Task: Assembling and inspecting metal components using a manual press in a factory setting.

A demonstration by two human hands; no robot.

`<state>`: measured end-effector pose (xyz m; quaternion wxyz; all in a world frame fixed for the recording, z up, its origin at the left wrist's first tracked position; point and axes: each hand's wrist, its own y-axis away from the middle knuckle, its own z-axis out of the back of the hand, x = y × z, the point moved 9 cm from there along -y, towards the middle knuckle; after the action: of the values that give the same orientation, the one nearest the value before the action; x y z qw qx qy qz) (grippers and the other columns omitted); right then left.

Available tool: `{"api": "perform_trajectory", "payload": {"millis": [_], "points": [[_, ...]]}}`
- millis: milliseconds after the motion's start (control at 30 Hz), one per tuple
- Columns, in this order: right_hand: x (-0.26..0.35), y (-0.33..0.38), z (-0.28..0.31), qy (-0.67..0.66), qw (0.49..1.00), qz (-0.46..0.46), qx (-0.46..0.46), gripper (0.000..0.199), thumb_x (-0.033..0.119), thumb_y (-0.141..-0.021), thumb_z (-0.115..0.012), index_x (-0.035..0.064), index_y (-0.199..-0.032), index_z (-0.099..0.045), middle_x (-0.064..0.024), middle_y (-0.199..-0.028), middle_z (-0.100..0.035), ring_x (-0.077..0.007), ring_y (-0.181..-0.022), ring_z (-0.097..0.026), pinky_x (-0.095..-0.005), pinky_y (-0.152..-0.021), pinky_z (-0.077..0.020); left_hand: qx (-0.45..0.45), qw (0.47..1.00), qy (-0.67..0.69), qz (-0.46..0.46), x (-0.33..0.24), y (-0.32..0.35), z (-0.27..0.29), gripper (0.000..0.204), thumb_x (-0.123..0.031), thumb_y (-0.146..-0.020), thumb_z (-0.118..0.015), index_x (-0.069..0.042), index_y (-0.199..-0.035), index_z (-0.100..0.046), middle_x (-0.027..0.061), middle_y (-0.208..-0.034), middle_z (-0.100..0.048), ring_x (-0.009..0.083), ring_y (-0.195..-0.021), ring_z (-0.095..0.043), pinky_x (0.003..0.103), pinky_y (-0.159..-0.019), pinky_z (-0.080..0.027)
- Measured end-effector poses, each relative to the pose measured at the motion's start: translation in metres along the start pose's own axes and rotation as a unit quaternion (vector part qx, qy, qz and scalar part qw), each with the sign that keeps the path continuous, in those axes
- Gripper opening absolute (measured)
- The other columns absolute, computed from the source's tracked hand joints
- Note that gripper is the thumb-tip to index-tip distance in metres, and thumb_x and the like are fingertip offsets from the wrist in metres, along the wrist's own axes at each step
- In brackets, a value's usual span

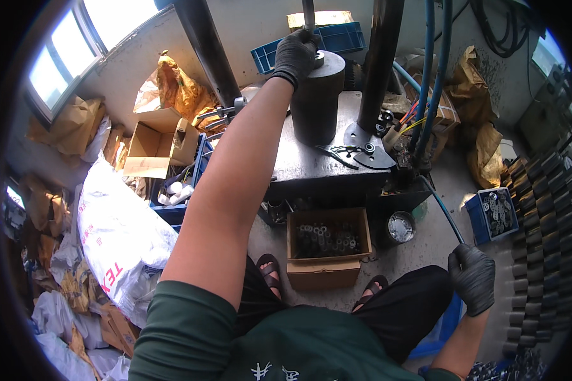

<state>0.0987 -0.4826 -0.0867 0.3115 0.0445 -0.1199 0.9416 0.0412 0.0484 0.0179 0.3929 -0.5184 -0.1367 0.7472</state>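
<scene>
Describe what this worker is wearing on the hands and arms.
Both hands wear snug dark grey knit gloves: the left glove has a ribbed cuff at the wrist, and the right glove looks the same. The forearms are bare. A short dark green sleeve covers the left upper arm.

Both hands gloved: left hand (295,54) and right hand (472,277) in dark grey-black knit gloves with ribbed cuffs ending at the wrist. Forearms bare past the cuffs. Dark green short-sleeve shirt (190,330), sleeve hem just above the elbow, white printed characters low on the front. Black trousers or shorts (400,305), loose fit. Open dark sandals (270,270) with straps across the toes, both feet visible.
</scene>
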Motion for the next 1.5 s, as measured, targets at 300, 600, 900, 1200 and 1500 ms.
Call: {"api": "perform_trajectory", "payload": {"millis": [300, 600, 900, 1200, 1500], "points": [[-0.001, -0.11, 0.095, -0.075, 0.941, 0.129, -0.304, 0.016, 0.002, -0.092, -0.062, 0.0011, -0.106, -0.069, -0.0171, -0.096, -0.072, -0.0311, -0.092, -0.07, -0.0378, -0.083, -0.0546, 0.001, 0.997, -0.066, -0.048, 0.011, -0.011, 0.001, 0.031, -0.021, -0.081, -0.08, -0.012, -0.11, -0.075, 0.0124, -0.103, -0.075, 0.0254, -0.091, -0.072, 0.036, -0.088, -0.056], [-0.044, -0.201, 0.114, -0.045, 0.964, 0.049, -0.258, 0.026, 0.016, -0.094, -0.062, 0.0023, -0.115, -0.07, -0.0214, -0.104, -0.072, -0.0337, -0.099, -0.071, -0.0382, -0.086, -0.0544, -0.009, 0.987, -0.134, -0.084, -0.001, -0.011, -0.009, 0.027, -0.026, -0.08, -0.08, -0.015, -0.105, -0.076, 0.011, -0.098, -0.075, 0.0274, -0.09, -0.071, 0.038, -0.087, -0.056], [-0.001, -0.018, -0.012, -0.008, 0.984, 0.078, 0.162, 0.019, 0.01, -0.08, -0.064, 0.0009, -0.095, -0.071, -0.0212, -0.089, -0.069, -0.0391, -0.087, -0.068, -0.0449, -0.081, -0.0551, -0.015, 0.992, -0.099, -0.082, -0.004, -0.006, 0.004, 0.026, -0.025, -0.08, -0.079, -0.015, -0.105, -0.076, 0.0102, -0.099, -0.075, 0.0264, -0.09, -0.071, 0.038, -0.088, -0.056], [-0.005, -0.015, -0.008, -0.023, 0.993, 0.041, 0.111, 0.018, 0.011, -0.079, -0.064, 0.0016, -0.092, -0.071, -0.0208, -0.087, -0.069, -0.0378, -0.084, -0.068, -0.0454, -0.078, -0.0553, -0.015, 0.997, -0.055, -0.046, -0.004, -0.002, 0.004, 0.03, -0.031, -0.094, -0.071, -0.006, -0.11, -0.075, 0.0094, -0.09, -0.076, 0.0175, -0.083, -0.072, 0.031, -0.081, -0.056], [-0.006, -0.02, 0.006, -0.092, 0.99, 0.056, 0.089, 0.027, 0.006, -0.079, -0.062, 0.0015, -0.103, -0.073, -0.02, -0.095, -0.071, -0.0362, -0.087, -0.07, -0.0424, -0.082, -0.0565, 0.042, 0.965, 0.257, 0.033, 0.024, -0.015, -0.01, 0.049, -0.049, -0.095, -0.065, -0.003, -0.111, -0.07, 0.0037, -0.082, -0.067, 0.0112, -0.074, -0.063, 0.028, -0.072, -0.053]]}}
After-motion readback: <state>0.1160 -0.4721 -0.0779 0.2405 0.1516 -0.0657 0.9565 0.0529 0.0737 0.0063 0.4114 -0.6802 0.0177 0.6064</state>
